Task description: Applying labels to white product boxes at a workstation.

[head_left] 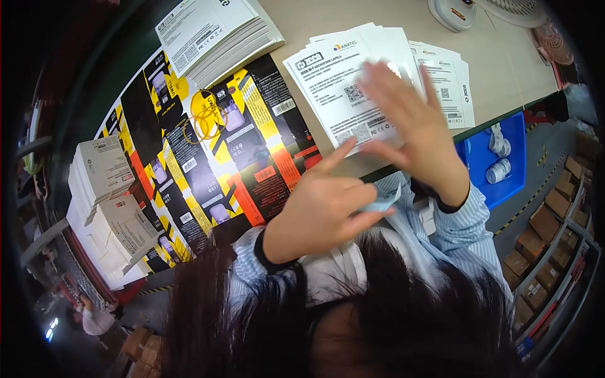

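A fanned stack of white printed leaflets lies near the table's front edge. Above its right part my right hand is spread open, palm down, slightly smeared by motion. My left hand is at the stack's near edge, index finger stretched toward the lowest corner and the other fingers loosely bent apart. By its fingertips shows a pale blue scrap; whether the hand holds it, I cannot tell. A second fanned pile of similar leaflets sits just to the right, partly behind my right hand.
Black-and-yellow printed sheets cover the left side, with rubber bands on them. Leaflet stacks stand at the far left and left edge. A blue bin holds white rolls. Cardboard boxes fill shelves at right.
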`<state>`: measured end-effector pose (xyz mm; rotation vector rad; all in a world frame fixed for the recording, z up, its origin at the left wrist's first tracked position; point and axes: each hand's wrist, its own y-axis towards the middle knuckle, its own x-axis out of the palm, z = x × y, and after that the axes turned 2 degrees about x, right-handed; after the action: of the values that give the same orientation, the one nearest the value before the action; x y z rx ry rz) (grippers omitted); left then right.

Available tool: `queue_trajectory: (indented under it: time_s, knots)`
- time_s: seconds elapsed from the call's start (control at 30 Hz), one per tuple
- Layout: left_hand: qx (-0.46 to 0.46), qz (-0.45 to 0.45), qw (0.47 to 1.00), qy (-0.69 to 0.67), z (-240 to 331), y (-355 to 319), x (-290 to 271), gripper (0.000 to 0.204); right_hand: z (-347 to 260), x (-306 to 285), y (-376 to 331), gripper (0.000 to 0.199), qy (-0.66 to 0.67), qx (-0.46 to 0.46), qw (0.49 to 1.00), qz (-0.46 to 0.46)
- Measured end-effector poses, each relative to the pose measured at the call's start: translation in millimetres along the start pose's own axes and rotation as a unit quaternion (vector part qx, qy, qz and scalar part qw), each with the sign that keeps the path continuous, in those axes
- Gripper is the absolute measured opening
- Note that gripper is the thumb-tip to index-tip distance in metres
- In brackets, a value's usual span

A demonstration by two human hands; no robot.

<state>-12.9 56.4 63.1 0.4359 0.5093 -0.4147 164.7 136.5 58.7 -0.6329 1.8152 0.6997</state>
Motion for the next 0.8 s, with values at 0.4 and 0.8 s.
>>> queue_trajectory:
  time_s: [0.4,0.8]
  knots:
    - [0.051,0.025,0.998,-0.030,8,6,0,0.014,34,-29,-60,0.014,-0.086,-0.038,0.950,0.299]
    - [0.004,0.109,0.994,-0.006,3,19,13,0.015,17,-6,-69,0.033,0.325,0.094,0.933,0.125]
